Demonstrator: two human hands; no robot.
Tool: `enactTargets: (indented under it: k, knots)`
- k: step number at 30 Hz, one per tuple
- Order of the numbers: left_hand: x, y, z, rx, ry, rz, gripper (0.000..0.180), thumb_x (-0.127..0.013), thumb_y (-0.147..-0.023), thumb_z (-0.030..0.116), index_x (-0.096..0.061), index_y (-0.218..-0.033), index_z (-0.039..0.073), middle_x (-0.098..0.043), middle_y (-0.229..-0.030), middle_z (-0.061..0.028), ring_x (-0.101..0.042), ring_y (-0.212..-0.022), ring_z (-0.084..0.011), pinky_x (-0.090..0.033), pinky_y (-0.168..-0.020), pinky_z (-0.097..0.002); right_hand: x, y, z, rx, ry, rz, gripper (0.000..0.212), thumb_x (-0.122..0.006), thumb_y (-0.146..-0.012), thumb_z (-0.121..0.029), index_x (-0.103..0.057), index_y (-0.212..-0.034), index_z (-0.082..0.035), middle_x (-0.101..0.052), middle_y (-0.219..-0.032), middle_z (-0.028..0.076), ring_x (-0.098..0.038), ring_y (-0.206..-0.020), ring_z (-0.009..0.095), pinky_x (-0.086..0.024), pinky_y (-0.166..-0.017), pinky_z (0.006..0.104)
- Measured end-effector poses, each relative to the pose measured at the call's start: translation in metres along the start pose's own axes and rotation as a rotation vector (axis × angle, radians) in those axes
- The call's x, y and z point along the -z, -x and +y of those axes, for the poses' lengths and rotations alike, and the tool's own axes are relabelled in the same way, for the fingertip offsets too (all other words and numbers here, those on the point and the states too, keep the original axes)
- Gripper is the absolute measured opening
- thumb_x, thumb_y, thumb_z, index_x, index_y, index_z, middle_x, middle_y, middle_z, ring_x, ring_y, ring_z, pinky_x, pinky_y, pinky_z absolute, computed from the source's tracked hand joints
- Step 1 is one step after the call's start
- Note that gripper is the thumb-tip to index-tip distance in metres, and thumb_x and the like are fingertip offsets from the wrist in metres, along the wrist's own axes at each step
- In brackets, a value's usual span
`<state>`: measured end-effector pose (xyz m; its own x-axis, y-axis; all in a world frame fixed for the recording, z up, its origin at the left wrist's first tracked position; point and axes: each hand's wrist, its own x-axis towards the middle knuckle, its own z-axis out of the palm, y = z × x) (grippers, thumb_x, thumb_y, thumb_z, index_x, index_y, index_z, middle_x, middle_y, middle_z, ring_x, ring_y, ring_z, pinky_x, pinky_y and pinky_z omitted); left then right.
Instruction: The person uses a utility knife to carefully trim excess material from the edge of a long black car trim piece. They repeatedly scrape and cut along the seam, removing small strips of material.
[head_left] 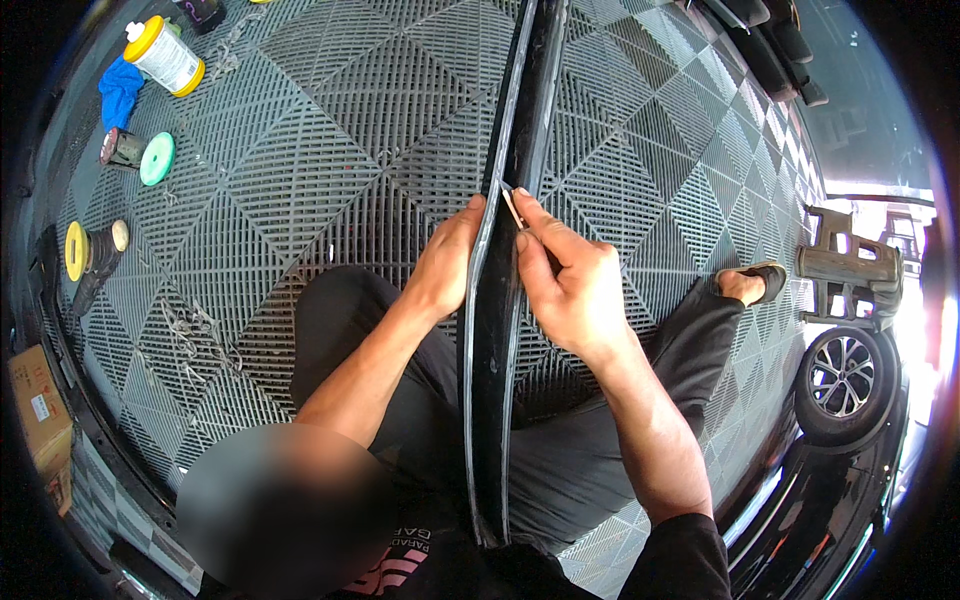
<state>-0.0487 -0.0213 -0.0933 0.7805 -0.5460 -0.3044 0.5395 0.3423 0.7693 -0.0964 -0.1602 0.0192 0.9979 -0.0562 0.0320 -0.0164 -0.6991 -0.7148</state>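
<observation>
A long black trim strip [495, 400] with grey edges runs from the top of the head view down between my legs. My left hand [450, 255] grips its left edge, the fingers partly hidden behind the rim. On the other side, my right hand [578, 280] pinches a thin pale sliver [512, 208] between thumb and fingers. The upper end of this sliver rests against the strip's inner grey edge. Whether it is a blade or a bit of peeled tape I cannot tell.
On the grey tiled floor [340, 130] at left lie a yellow-and-white bottle [168, 62], a blue cloth [120, 95], a green pad [157, 158], a tool with a yellow disc [76, 250] and tangled scraps [195, 335]. A cardboard box [40, 405], wheel [842, 375] and stool [850, 262] stand farther out.
</observation>
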Motion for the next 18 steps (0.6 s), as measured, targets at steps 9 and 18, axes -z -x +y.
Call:
enactTargets:
  k: [9, 18]
  knots:
    - [0.005, -0.001, 0.0, 0.02, -0.03, -0.004, 0.051, -0.033, -0.114, 0.041, -0.064, -0.131, 0.005, -0.069, -0.109, -0.0019, -0.064, -0.094, -0.0073, -0.054, -0.086, -0.025, -0.02, 0.006, 0.015, 0.112, -0.101, 0.14, 0.037, -0.063, -0.096, -0.005, -0.064, -0.133, 0.003, -0.07, -0.121, 0.025, -0.077, -0.093, 0.032, -0.062, -0.075, 0.0341]
    - [0.0, 0.001, 0.002, -0.01, -0.075, 0.033, 0.051, -0.033, -0.114, 0.041, -0.064, -0.129, 0.004, -0.069, -0.106, -0.0014, -0.064, -0.091, -0.0069, -0.054, -0.083, -0.0242, -0.02, 0.005, 0.017, 0.123, -0.104, 0.146, 0.038, -0.063, -0.096, -0.006, -0.064, -0.134, 0.0, -0.072, -0.114, 0.025, -0.077, -0.084, 0.032, -0.061, -0.07, 0.0348]
